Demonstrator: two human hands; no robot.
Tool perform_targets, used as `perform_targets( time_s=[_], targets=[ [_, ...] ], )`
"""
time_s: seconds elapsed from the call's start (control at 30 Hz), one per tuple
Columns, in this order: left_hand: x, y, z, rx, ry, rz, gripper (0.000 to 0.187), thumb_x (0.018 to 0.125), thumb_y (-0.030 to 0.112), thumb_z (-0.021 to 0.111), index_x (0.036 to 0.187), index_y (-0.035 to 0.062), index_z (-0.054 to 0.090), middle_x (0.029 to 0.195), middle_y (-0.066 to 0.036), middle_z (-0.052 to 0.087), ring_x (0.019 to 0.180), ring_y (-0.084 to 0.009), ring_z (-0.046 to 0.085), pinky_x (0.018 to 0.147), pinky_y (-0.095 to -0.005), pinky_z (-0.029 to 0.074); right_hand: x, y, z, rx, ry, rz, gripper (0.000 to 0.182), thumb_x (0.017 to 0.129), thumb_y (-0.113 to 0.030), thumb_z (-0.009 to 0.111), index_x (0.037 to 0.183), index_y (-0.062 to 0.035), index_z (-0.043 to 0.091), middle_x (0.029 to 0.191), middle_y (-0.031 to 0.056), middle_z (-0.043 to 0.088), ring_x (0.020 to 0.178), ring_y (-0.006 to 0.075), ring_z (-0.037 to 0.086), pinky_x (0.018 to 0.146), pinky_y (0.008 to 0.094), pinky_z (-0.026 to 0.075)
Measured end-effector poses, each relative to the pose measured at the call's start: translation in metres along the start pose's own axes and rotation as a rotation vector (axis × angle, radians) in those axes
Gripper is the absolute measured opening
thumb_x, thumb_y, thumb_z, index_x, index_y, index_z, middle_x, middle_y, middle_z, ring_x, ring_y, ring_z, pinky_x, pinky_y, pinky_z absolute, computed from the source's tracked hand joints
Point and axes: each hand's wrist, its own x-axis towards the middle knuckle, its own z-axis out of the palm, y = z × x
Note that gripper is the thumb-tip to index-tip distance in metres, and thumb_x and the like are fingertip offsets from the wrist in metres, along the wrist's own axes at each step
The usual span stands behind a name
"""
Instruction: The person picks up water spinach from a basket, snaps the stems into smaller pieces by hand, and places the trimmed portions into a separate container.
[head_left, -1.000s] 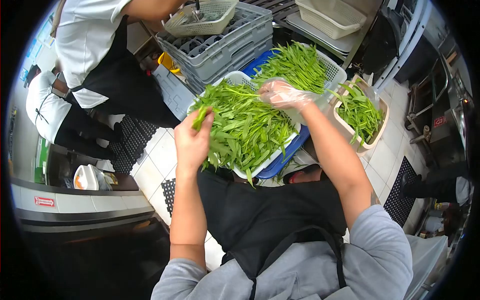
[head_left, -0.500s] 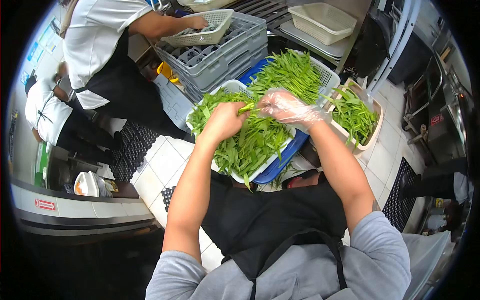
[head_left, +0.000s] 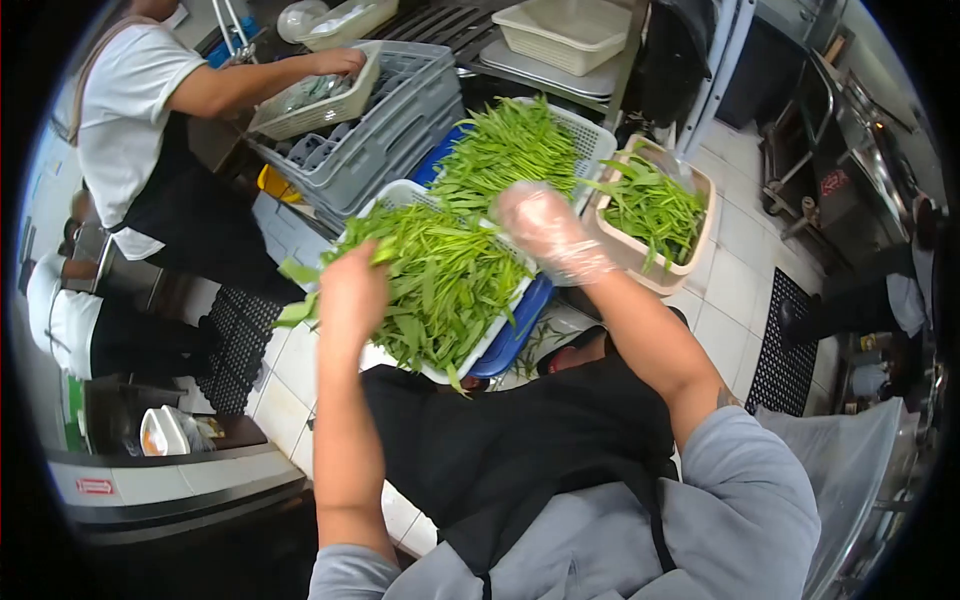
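My left hand [head_left: 352, 292], bare and smeared by motion, is closed around some water spinach [head_left: 298, 312] at the left edge of the near basket. Leaves stick out to its left, and a stem end shows at its upper right. My right hand [head_left: 548, 228] wears a clear plastic glove. It hangs over the gap between two heaps of greens, with its fingers blurred and partly hidden. Loose leafy tops [head_left: 425, 300] heap up in the near white basket [head_left: 440, 376]. Behind it, long-stemmed water spinach [head_left: 515, 150] lies bundled in another white basket [head_left: 598, 150].
A beige bin [head_left: 690, 262] with more greens stands at the right. Blue plastic [head_left: 520, 325] shows under the near basket. Grey stacked crates [head_left: 400, 130] rise at the back left, where a co-worker [head_left: 150, 140] reaches into a cream basket [head_left: 350, 105]. Another person bends at far left.
My left hand has moved left and down, away from my right hand, carrying greens. Both hands were together at a stem before. The whole view has shifted somewhat.
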Motion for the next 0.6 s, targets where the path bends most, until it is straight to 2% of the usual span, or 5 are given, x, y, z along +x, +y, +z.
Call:
perform_targets(
  time_s=[0.13, 0.23, 0.3, 0.43, 0.6],
  targets=[
    [-0.037, -0.054, -0.035, -0.479, 0.075, -0.248, 0.024, 0.104, 0.025, 0.063, 0.113, 0.004, 0.072, 0.073, 0.0, 0.06, 0.066, -0.0067, 0.053, 0.06, -0.0262, 0.042, -0.028, 0.059, -0.096, -0.154, 0.196, 0.269, 0.03, 0.1, -0.022, 0.054, 0.111, -0.0034, 0.074, 0.111, 0.0196, 0.071, 0.103, 0.0358, 0.068, 0.094, 0.0445, 0.054],
    [-0.067, -0.086, -0.047, -0.649, 0.124, -0.392, 0.019, 0.101, 0.016, 0.067, 0.111, 0.0007, 0.071, 0.076, 0.006, 0.057, 0.065, -0.0034, 0.046, 0.058, -0.0226, 0.037, -0.056, 0.138, -0.139, -0.182, 0.343, 0.472, 0.033, 0.1, -0.026, 0.056, 0.118, -0.0034, 0.072, 0.116, 0.0194, 0.072, 0.11, 0.038, 0.067, 0.1, 0.0463, 0.051],
    [-0.082, -0.092, -0.051, -0.691, 0.198, -0.446, 0.018, 0.099, 0.012, 0.07, 0.112, -0.0005, 0.071, 0.077, 0.007, 0.057, 0.065, -0.0021, 0.044, 0.057, -0.0213, 0.035, -0.056, 0.139, -0.16, -0.447, -0.076, 0.728, 0.038, 0.097, -0.028, 0.061, 0.124, -0.0031, 0.07, 0.118, 0.0228, 0.071, 0.113, 0.0406, 0.067, 0.1, 0.0463, 0.052],
    [-0.099, -0.108, -0.04, -0.769, 0.265, -0.476, 0.02, 0.098, 0.013, 0.07, 0.111, -0.0014, 0.071, 0.079, 0.002, 0.062, 0.064, -0.0045, 0.05, 0.058, -0.0222, 0.039, -0.045, 0.097, -0.12, -0.502, 0.105, 0.567, 0.032, 0.092, -0.024, 0.064, 0.111, -0.0023, 0.075, 0.108, 0.0239, 0.073, 0.104, 0.0406, 0.07, 0.094, 0.0465, 0.055],
    [-0.089, -0.074, -0.023, -0.854, 0.159, -0.473, 0.014, 0.099, 0.01, 0.068, 0.108, 0.0004, 0.074, 0.081, 0.002, 0.065, 0.065, -0.0036, 0.052, 0.059, -0.0213, 0.041, -0.018, 0.045, 0.047, 0.124, -0.188, 0.033, 0.031, 0.089, -0.017, 0.06, 0.114, -0.0058, 0.075, 0.11, 0.0175, 0.074, 0.101, 0.0334, 0.07, 0.097, 0.0422, 0.054]
  ],
)
